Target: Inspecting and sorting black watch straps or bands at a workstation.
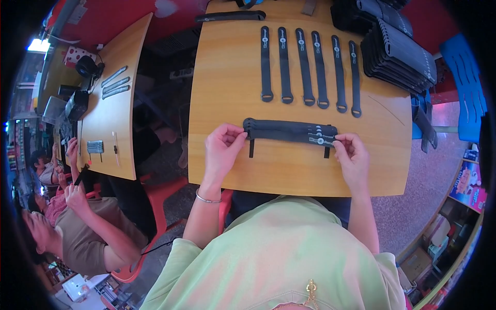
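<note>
Head view: now your left hand (224,149) and right hand (353,156) pinch opposite ends of the black strap stack (287,130), which could skew if either grip loosens.

Head view: I had the left forearm (201,223) and right forearm (365,223) extended forward, converging slightly. The left hand (222,151) pinched between thumb and forefinger, tips directed rightward; the right hand (355,159) mirrored it, tips directed leftward. Both hands were level, well apart.

Straps (304,67) on table (227,77) behind bundle (289,130); stack (400,57), maybe straps, right.
</note>
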